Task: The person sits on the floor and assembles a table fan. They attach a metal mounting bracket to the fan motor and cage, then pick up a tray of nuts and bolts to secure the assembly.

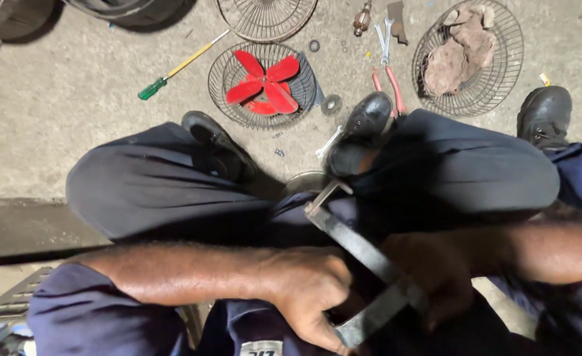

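Observation:
I sit with my legs crossed over a concrete floor. My left hand is closed on the lower end of a bent grey metal bracket held over my lap. My right hand grips the same bracket from the right side, near its bend. The bracket's upper end points toward a round metal part half hidden between my legs. My black shoes rest on the floor ahead.
On the floor lie a red fan blade in a wire guard, another guard holding a rag, a third guard, a green-handled screwdriver, red-handled pliers, a spanner and washers. Another person's shoe is at the right.

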